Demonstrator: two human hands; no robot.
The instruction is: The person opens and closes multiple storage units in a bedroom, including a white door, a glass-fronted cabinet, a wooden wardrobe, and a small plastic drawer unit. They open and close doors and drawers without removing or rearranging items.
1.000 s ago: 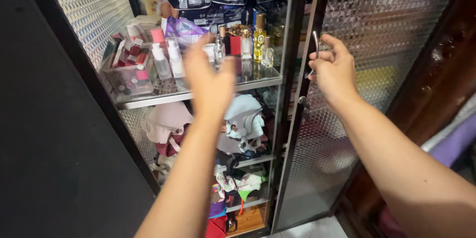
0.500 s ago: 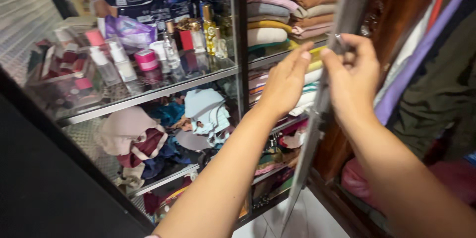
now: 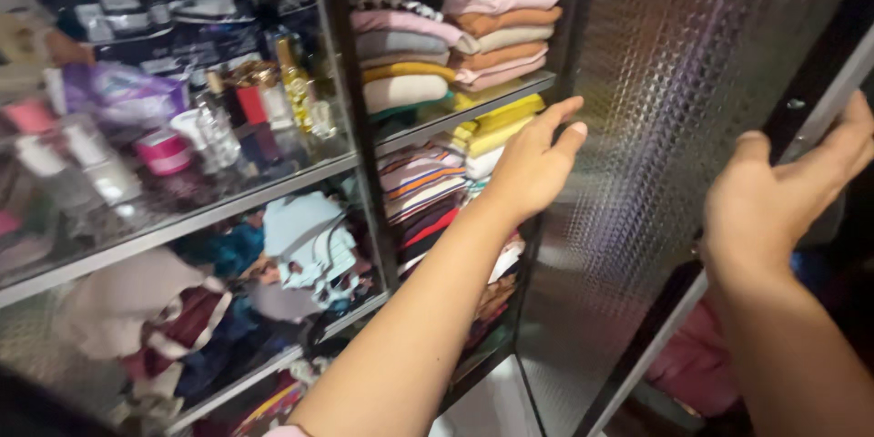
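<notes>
Textured glass fills the wardrobe door [image 3: 674,127], and both hands are on it right now. The right hand [image 3: 774,205] has its grip curled around the door's far edge, thumb on the near face, fingers wrapped over the metal frame. The left hand [image 3: 533,168] is released, fingers spread and flat, pressing at the door's inner edge just beside the black upright post [image 3: 350,118]. The door stands swung out between the two arms.

Behind the left hand, a stack of folded sweaters [image 3: 437,27] in pink, cream, tan and yellow sits on the upper shelf, with striped folded clothes [image 3: 428,187] on the shelf below. Further left, past the post, a glass shelf [image 3: 228,205] carries small perfume bottles [image 3: 282,91] and cosmetic tubes, with crumpled garments [image 3: 300,246] heaped underneath.
</notes>
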